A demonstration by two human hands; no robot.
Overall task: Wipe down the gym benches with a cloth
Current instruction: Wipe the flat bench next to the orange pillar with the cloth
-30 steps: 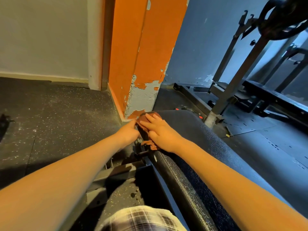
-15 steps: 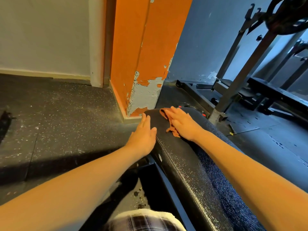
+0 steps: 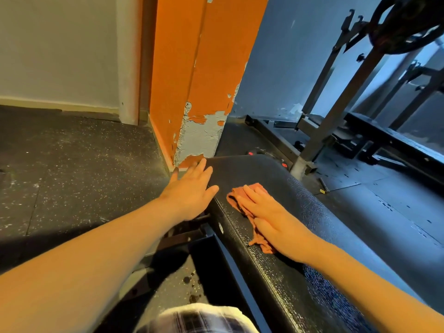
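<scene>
- Bench [image 3: 283, 280]: the black padded top starts at the bottom right by my lap. Its long axis runs away from me, up and a bit left.
- Plaid fabric [image 3: 197, 318] sits at the bottom edge, just left of the pad. It's probably my own clothing.
- Metal frame [image 3: 187, 239] shows under the pad's left side, partly hidden by my left forearm.
- Right hand [image 3: 269, 217] lies flat on the pad with fingers straight and together, pressing the cloth [image 3: 234, 198] down rather than gripping it.
- The cloth is rust-coloured and bunched. It pokes out past the fingertips and behind the heel of the hand, about mid-width on the pad.
- Left hand [image 3: 192, 191] is spread flat and holds nothing. It's at the pad's left edge, level with the cloth or slightly farther out, with the thumb on the edge. I can't tell if the palm bears weight.
- What the next move turns on, as I judge it: the right hand owns the cloth, so the stroke follows the long axis. A short stretch of pad lies ahead and a longer one runs back under my right forearm.
- The pad's far end stops just beside the foot of the orange pillar [image 3: 192, 92], whose paint is peeling at the base.
- Speckled floor [image 3: 72, 164] spreads out on the left.
- Rack [image 3: 336, 121] and weight plate [image 3: 408, 22] are far right, with a second bench [image 3: 396, 140] beyond, well apart.
</scene>
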